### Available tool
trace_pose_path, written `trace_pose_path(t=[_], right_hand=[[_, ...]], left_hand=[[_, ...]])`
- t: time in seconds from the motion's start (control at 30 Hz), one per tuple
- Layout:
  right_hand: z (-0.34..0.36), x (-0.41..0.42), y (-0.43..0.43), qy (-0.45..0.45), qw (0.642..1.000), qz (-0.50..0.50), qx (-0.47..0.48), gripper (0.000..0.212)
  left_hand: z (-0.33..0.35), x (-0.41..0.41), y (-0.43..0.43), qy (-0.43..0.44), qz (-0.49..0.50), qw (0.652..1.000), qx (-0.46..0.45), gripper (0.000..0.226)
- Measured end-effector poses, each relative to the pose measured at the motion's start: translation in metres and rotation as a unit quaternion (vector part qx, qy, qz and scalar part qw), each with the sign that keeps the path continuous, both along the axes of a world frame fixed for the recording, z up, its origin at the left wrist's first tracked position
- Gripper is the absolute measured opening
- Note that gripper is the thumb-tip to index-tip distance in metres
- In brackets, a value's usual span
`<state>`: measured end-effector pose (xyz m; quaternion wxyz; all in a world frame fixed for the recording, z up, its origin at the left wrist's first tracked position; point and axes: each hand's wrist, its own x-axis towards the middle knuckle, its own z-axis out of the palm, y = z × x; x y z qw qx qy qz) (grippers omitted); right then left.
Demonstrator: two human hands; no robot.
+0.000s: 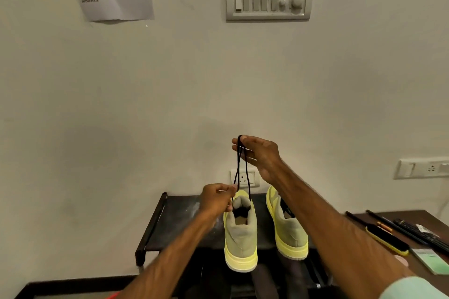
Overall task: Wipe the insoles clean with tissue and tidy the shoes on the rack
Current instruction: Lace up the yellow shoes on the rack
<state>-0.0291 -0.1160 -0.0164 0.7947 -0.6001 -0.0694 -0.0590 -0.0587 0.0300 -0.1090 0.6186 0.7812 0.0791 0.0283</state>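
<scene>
Two yellow-green sneakers stand heels toward me on the top shelf of a black shoe rack (pixel 175 216). The left sneaker (pixel 240 238) shows its open collar and part of its insole. The right sneaker (pixel 289 233) is partly hidden behind my right forearm. A black shoelace (pixel 241 165) rises from the left sneaker in a long loop. My right hand (pixel 260 155) pinches the top of that loop, raised above the shoes. My left hand (pixel 217 199) sits lower, at the left sneaker's collar, pinching the lace near its base. No tissue is in view.
A dark wooden table (pixel 422 216) stands right of the rack, carrying a black and yellow brush (pixel 388 241), remotes, pens and a green packet (pixel 430 261). Dark shoes sit on the lower shelf (pixel 264 281). The wall holds a socket (pixel 245 178), a switch panel and a paper sheet.
</scene>
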Motion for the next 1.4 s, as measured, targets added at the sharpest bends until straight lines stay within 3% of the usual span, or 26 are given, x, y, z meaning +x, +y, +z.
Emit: trace_pose_path(t=[0.1, 0.33, 0.43, 0.57, 0.77, 0.9, 1.1, 1.27, 1.4], right_hand=[[-0.002, 0.000, -0.003, 0.045, 0.994, 0.010, 0.103, 0.021], [-0.001, 0.003, -0.005, -0.001, 1.000, 0.006, 0.005, 0.019], [-0.005, 0.005, 0.000, -0.029, 0.999, 0.001, -0.023, 0.020], [-0.006, 0.006, 0.006, -0.042, 0.999, 0.003, -0.027, 0.021], [-0.004, 0.002, 0.005, -0.018, 0.999, 0.030, 0.011, 0.022], [-0.006, 0.004, -0.004, -0.023, 1.000, 0.005, 0.017, 0.022], [-0.014, 0.003, -0.012, -0.031, 0.999, -0.035, 0.020, 0.021], [-0.027, -0.007, -0.023, -0.069, 0.986, -0.139, -0.066, 0.023], [-0.045, -0.023, -0.029, -0.086, 0.954, -0.222, -0.181, 0.025]], left_hand=[[-0.001, 0.000, -0.023, -0.064, 0.025, 0.995, 0.066, 0.022], [0.013, 0.004, -0.015, -0.162, 0.081, 0.957, 0.226, 0.032], [0.033, 0.010, -0.011, -0.216, 0.054, 0.962, 0.156, 0.040], [0.065, 0.014, -0.011, -0.157, -0.114, 0.981, -0.027, 0.053], [0.062, 0.020, -0.014, -0.159, -0.191, 0.969, -0.015, 0.027], [0.051, 0.025, -0.011, -0.196, -0.192, 0.958, 0.087, 0.013], [0.044, 0.023, -0.001, -0.247, -0.114, 0.937, 0.221, 0.023], [0.056, 0.029, 0.005, -0.226, -0.102, 0.916, 0.314, 0.023], [0.073, 0.028, 0.009, -0.200, -0.122, 0.898, 0.372, 0.019]])
